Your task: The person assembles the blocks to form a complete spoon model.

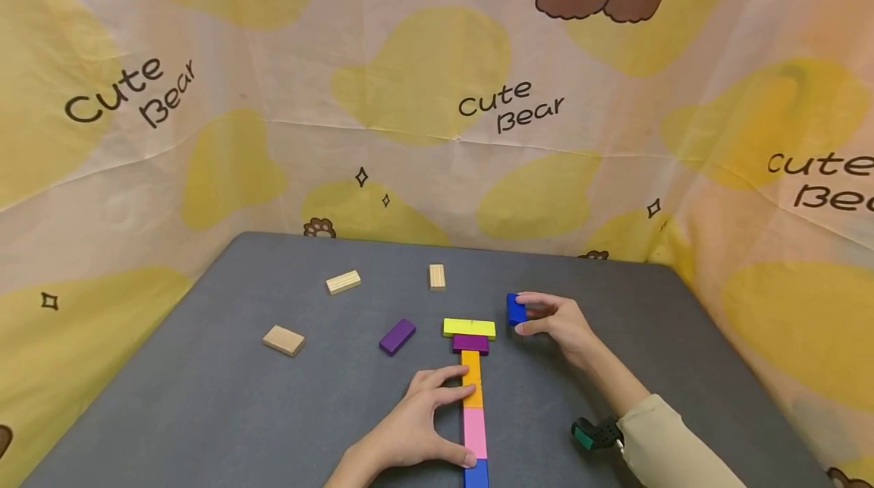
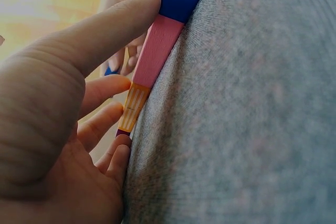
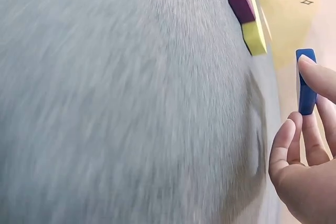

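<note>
My right hand (image 1: pixel 563 327) pinches a blue wooden block (image 1: pixel 516 310) between thumb and fingers, raised over the table in the right wrist view. A line of blocks runs away from me: a blue block (image 1: pixel 476 475), a pink block (image 1: pixel 474 432), an orange block (image 1: pixel 473 376) and a dark purple block (image 1: pixel 471 344). Across the far end lies a yellow-green block (image 1: pixel 469 329). My left hand (image 1: pixel 416 423) spreads along the line's left side, its thumb at the pink-blue joint and fingertips touching the orange block. The near end of the line is cut off in the head view.
Left of the line lies a loose purple block (image 1: pixel 397 337). Three plain wooden blocks lie farther off: one at left (image 1: pixel 284 341), two near the back (image 1: pixel 344 282). The grey table (image 1: pixel 205 397) meets a printed cloth (image 1: pixel 410 78) behind. A dark wrist device (image 1: pixel 595 433) sits by my right sleeve.
</note>
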Demonstrator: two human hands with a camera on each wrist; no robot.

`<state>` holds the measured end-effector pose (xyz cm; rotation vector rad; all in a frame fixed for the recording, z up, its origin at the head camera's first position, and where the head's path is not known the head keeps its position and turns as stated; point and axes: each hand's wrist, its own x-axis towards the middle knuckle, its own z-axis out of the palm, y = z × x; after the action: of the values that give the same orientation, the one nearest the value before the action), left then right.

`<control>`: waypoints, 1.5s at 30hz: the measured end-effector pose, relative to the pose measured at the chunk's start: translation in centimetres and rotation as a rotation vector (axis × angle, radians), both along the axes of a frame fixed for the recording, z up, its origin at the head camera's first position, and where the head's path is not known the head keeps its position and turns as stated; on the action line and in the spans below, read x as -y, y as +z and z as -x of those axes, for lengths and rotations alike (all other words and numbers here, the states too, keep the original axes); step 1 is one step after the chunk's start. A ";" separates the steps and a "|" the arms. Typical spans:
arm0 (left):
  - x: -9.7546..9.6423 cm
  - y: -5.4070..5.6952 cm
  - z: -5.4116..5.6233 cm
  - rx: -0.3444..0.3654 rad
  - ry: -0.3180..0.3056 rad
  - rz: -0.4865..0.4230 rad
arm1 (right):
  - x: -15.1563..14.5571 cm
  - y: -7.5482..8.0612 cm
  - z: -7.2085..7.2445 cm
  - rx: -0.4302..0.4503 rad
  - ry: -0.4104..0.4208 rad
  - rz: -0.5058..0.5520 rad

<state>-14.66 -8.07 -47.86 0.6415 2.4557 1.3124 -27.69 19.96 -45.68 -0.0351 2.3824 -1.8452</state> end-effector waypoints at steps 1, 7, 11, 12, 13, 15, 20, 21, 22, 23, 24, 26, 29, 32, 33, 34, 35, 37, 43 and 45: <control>0.0 0.0 0.0 -0.002 -0.001 0.000 | 0.4 0.0 0.1 0.005 -0.005 -0.003; 0.1 0.1 -0.1 -0.016 -0.006 -0.001 | 2.0 -0.2 1.1 0.024 -0.013 -0.030; 0.1 0.1 -0.1 -0.023 -0.015 -0.006 | 2.6 -0.4 1.7 0.031 -0.018 -0.067; 0.1 0.1 -0.1 -0.025 -0.018 -0.007 | 2.7 -0.4 1.8 0.033 -0.018 -0.078; 0.1 0.1 -0.1 -0.026 -0.019 -0.008 | 2.8 -0.5 1.9 0.036 -0.021 -0.087; 0.1 0.1 -0.1 -0.029 -0.021 -0.010 | 3.0 -0.6 2.1 0.042 -0.031 -0.096; 0.2 0.0 -0.1 -0.020 -0.011 -0.011 | 3.1 -0.9 2.5 0.035 -0.025 -0.094; 0.2 0.0 -0.2 -0.020 -0.010 -0.010 | 3.1 -1.0 2.5 0.034 -0.021 -0.097; 0.2 0.0 -0.2 -0.019 -0.008 -0.009 | 3.1 -1.0 2.6 0.035 -0.021 -0.100; 0.2 0.0 -0.2 -0.018 -0.008 -0.008 | 3.2 -1.1 2.6 0.035 -0.017 -0.105; 0.2 0.0 -0.2 -0.016 -0.008 -0.008 | 3.2 -1.1 2.6 0.034 -0.012 -0.112; 0.2 0.1 -0.2 -0.017 -0.009 -0.010 | 3.2 -1.2 2.5 0.035 -0.008 -0.122; 0.1 0.1 -0.1 -0.033 -0.019 -0.010 | 3.1 -1.3 2.6 0.028 -0.004 -0.134; 0.1 0.1 -0.1 -0.043 -0.024 -0.007 | 3.0 -1.4 2.7 0.021 0.004 -0.147; 0.0 0.1 -0.1 -0.043 -0.025 -0.006 | 3.0 -1.4 2.7 0.018 0.008 -0.152; 0.0 0.1 -0.1 -0.037 -0.023 -0.006 | 3.0 -1.3 2.8 0.014 0.015 -0.160; 0.0 0.1 0.0 -0.032 -0.021 -0.006 | 3.0 -1.3 2.9 0.012 0.023 -0.166; -0.1 0.2 0.0 -0.024 -0.017 -0.006 | 3.0 -1.2 2.9 0.009 0.039 -0.177; 0.0 0.2 0.0 -0.027 -0.020 -0.008 | 3.1 -1.1 2.8 0.013 0.073 -0.184; 0.0 0.1 0.0 -0.036 -0.022 -0.008 | 3.1 -1.2 2.7 0.009 0.087 -0.183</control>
<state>-14.62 -8.10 -47.73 0.6986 2.4655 1.3140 -30.37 16.90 -46.88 -0.1109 2.4905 -1.5812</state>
